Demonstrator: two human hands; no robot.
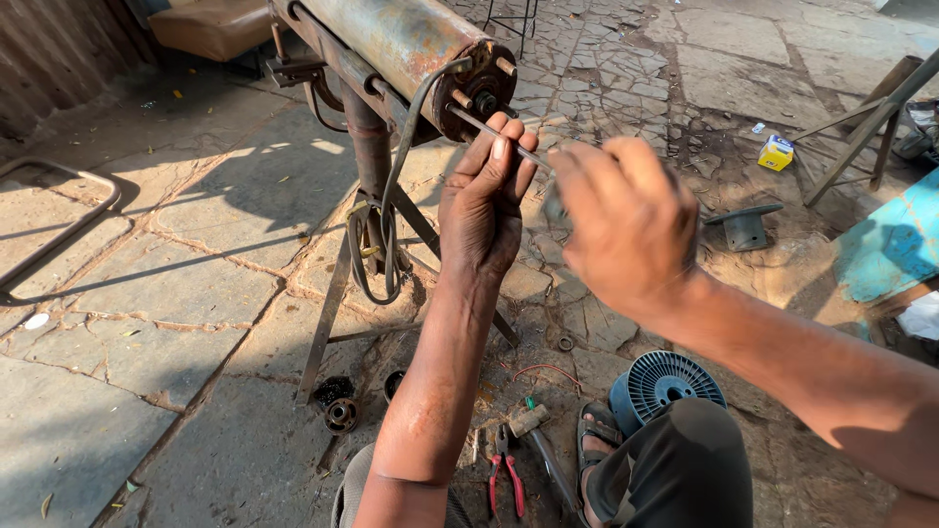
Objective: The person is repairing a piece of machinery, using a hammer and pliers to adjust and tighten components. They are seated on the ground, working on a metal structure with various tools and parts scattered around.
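A rusty metal cylinder (406, 34) lies on a steel stand (337, 284), with its round end plate (484, 88) and studs facing me. A thin metal rod (479, 124) sticks out of that end. My left hand (484, 200) is raised in front of the end plate and pinches the rod between thumb and fingers. My right hand (621, 220), blurred, is just to the right, curled around the rod's outer end and a small dark part that I cannot make out. A black cable (386, 235) hangs from the cylinder.
On the stone paving below lie red-handled pliers (506, 474), a screwdriver (538, 440), a blue plastic fan (665, 383), dark round parts (340, 411) and a grey round piece (745, 227). A small yellow box (776, 153) and a metal frame (861, 122) stand at the right.
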